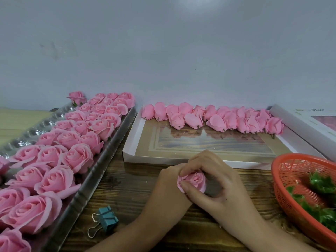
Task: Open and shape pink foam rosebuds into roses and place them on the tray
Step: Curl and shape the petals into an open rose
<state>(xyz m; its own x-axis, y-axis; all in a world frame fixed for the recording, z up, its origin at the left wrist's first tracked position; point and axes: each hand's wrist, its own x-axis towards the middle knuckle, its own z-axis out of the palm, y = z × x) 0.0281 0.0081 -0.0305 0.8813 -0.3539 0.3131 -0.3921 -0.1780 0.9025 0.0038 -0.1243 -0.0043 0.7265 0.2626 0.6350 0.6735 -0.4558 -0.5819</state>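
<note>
A long tray (pixel 101 160) is lying at the left on the wooden table (pixel 127 188), running away toward the wall. Rows of opened pink roses (pixel 78 157) are sitting packed together on it. A blue binder clip (pixel 105 220) is lying on the table just beside the tray's near edge.

In the middle, both hands are meeting over the table, in front of a shallow white box (pixel 131 148). The left hand (pixel 169 188) is cupping a half-opened rose (pixel 194 180) from its left side; its fingers are mostly hidden under the flower but seem to be curling round the base. The right hand (pixel 218 179) is reaching across the top, its thumb and forefinger pinching an outer petal on the rose's left edge, the other fingers arching loosely above.

A row of closed rosebuds (pixel 214 119) is lying along the far edge of the white box. At the right, a red mesh basket (pixel 283 188) is holding green leaves (pixel 321 184).
</note>
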